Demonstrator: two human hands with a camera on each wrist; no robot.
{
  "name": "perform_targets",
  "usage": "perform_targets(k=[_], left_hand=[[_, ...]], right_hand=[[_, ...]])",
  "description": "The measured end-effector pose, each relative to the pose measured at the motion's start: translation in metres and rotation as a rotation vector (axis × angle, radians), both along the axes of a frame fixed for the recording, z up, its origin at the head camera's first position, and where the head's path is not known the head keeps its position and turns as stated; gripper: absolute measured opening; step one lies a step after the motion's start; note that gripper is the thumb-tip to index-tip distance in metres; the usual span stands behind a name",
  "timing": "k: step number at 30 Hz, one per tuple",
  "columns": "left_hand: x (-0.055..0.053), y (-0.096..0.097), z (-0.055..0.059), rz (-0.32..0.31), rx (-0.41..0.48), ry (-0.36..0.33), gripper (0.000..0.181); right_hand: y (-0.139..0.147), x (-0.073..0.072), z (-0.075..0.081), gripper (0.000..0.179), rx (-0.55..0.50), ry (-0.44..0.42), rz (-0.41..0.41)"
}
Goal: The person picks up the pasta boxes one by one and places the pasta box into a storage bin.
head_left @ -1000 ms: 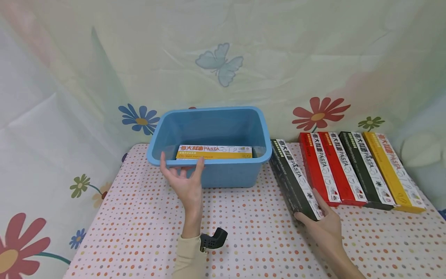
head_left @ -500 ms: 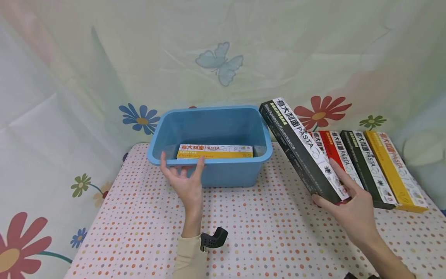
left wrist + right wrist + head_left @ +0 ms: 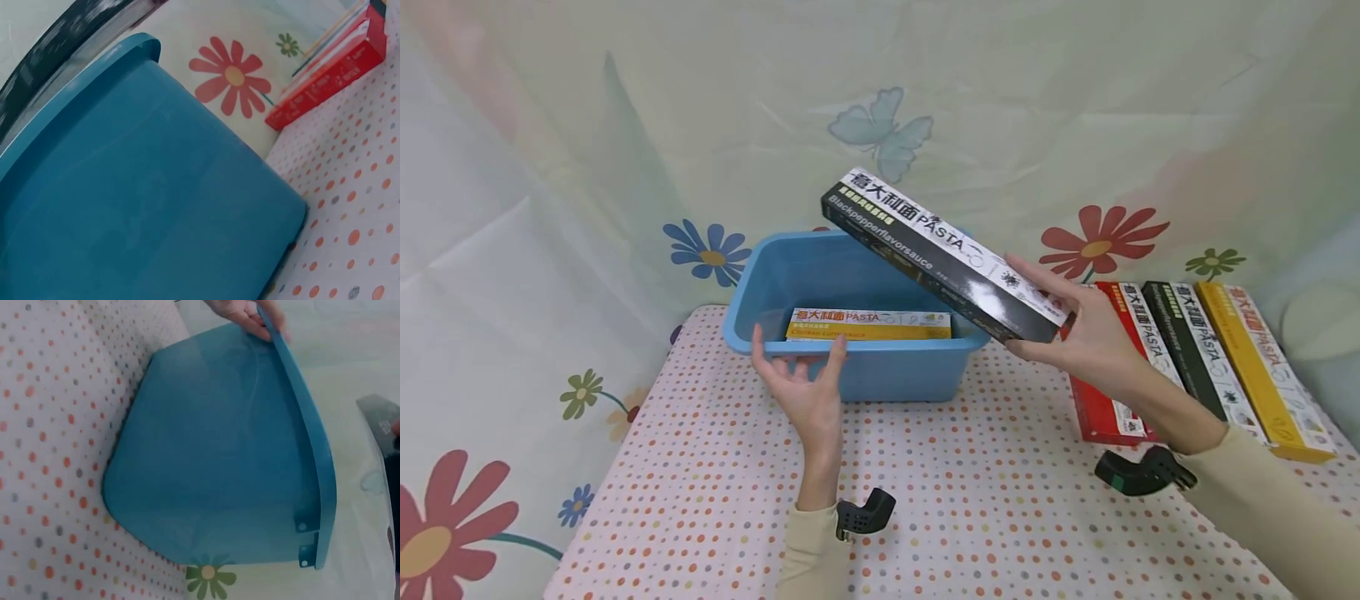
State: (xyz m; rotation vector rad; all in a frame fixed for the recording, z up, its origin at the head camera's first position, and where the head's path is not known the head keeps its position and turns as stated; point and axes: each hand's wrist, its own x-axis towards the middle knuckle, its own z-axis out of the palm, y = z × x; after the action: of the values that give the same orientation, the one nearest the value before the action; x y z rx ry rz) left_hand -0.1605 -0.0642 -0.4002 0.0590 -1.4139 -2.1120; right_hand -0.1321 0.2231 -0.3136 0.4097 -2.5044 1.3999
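My right hand (image 3: 1086, 337) grips the lower right end of a black-and-white pasta box (image 3: 936, 254), marked black pepper flavour sauce. The box is raised and slants up to the left, above the right part of a blue plastic bin (image 3: 898, 379). At the bin's front left, my left hand (image 3: 801, 400) holds the rim, its thumb and one finger reaching up over the edge. Inside the bin lies a yellow-and-white pasta box (image 3: 868, 327). The left wrist view shows the bin's outer wall (image 3: 150, 187), with the dark box crossing behind its rim at top left.
On the right of the dotted tabletop (image 3: 962, 492) lie more pasta boxes side by side: red boxes (image 3: 1105, 412) partly behind my right arm, a black box (image 3: 1202, 350) and a yellow box (image 3: 1262, 367). A floral curtain (image 3: 1037, 150) hangs behind the bin.
My right hand has lifted the black pasta box off the table and carried it left and up over the bin, tilting it flatter. The left hand has stayed on the rim.
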Motion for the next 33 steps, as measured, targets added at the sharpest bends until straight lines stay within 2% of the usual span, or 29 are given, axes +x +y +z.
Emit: perform_targets(k=[8, 14, 19, 24, 29, 33], left_hand=[[0.000, -0.002, -0.001, 0.000, -0.001, -0.007, 0.104], [0.000, 0.001, -0.001, -0.001, 0.008, -0.023, 0.105], [-0.002, 0.001, 0.000, 0.004, 0.006, 0.003, 0.106], [-0.002, 0.001, 0.001, -0.008, 0.017, 0.021, 0.106], [-0.003, 0.001, 0.000, -0.018, 0.026, 0.029, 0.103], [-0.003, 0.001, -0.001, -0.016, 0.032, 0.032, 0.103]], right_hand=[[-0.026, -0.055, 0.009, 0.085, 0.061, -0.081, 0.239], [-0.032, -0.087, 0.013, 0.084, 0.209, -0.110, 0.401], [-0.042, -0.111, 0.016, 0.080, 0.334, -0.107, 0.513], [-0.050, -0.126, 0.014, 0.077, 0.361, -0.150, 0.586], [-0.052, -0.129, 0.011, 0.077, 0.382, -0.227, 0.599], [-0.057, -0.132, 0.007, 0.075, 0.425, -0.248, 0.631]])
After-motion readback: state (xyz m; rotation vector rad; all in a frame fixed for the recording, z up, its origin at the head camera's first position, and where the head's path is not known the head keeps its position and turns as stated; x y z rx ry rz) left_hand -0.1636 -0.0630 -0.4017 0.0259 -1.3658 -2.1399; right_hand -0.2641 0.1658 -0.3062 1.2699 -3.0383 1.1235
